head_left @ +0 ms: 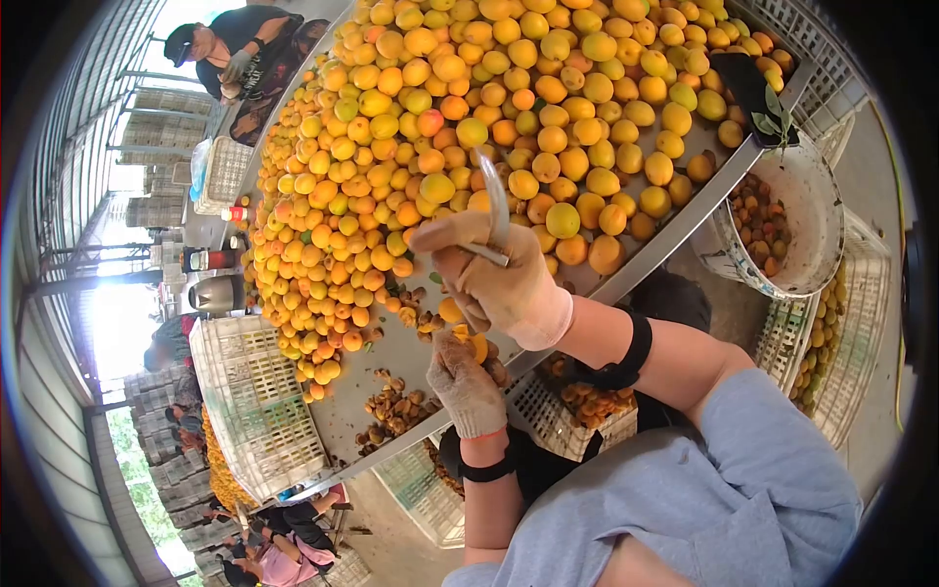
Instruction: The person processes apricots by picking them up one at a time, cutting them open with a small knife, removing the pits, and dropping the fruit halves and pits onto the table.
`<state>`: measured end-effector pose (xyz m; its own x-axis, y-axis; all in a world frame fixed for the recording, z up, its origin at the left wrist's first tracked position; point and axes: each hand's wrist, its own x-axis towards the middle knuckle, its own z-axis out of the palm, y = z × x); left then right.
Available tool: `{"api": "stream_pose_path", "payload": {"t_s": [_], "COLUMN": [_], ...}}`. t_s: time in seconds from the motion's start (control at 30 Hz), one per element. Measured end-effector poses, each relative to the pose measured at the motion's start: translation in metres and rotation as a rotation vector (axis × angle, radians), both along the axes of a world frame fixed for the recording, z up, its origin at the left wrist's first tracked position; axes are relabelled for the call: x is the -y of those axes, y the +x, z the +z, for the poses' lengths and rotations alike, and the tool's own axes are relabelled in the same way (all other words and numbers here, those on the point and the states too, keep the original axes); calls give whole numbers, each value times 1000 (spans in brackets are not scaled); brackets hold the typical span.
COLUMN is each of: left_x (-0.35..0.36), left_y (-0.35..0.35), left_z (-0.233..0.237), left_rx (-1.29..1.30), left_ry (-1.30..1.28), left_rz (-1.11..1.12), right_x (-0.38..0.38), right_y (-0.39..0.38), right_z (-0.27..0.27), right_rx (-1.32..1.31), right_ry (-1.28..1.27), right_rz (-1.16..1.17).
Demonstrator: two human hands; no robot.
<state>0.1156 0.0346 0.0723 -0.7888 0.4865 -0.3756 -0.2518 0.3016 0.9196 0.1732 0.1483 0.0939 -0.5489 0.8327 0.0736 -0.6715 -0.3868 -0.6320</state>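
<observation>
My right hand (pixel 509 284), in a pale, stained glove, is closed around a small curved knife (pixel 497 201). Its metal blade points up over the heap of apricots (pixel 391 147). Just below it, my left hand (pixel 465 386), in a knitted glove, has its fingers curled round an orange apricot (pixel 477 345), partly hidden by the fingers. Small brown pits or scraps (pixel 396 411) lie on the metal table (pixel 352 406) beside my left hand.
A white bucket (pixel 797 215) of brownish pieces stands at the right. A dark phone-like slab (pixel 740 83) lies at the table's corner. Plastic crates (pixel 259 406) flank the table, and another crate (pixel 822 382) holds fruit. A person (pixel 240 59) works across the table.
</observation>
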Motion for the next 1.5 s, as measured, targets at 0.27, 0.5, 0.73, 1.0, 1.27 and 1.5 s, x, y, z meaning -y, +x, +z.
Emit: {"api": "stream_pose_path", "payload": {"t_s": [0.27, 0.5, 0.73, 1.0, 1.27, 1.5], "left_x": [3, -7, 11, 10, 1, 20], "left_y": [0, 5, -17, -19, -38, -34], "left_z": [-6, 10, -15, -7, -10, -13], "left_rx": [-56, 289, 1003, 739, 228, -370], "left_ry": [-8, 32, 605, 463, 348, 19], "left_rz": [-69, 108, -250, -208, 134, -198], "right_x": [-3, -9, -9, -24, -5, -1], "right_y": [-17, -7, -18, -15, -14, -15], "right_z": [-18, -9, -25, -26, -24, -17], "right_rx": [9, -17, -174, -199, 772, 1043], "right_ry": [488, -389, -543, -616, 753, 991], "right_rz": [-327, 205, 234, 154, 394, 490]}}
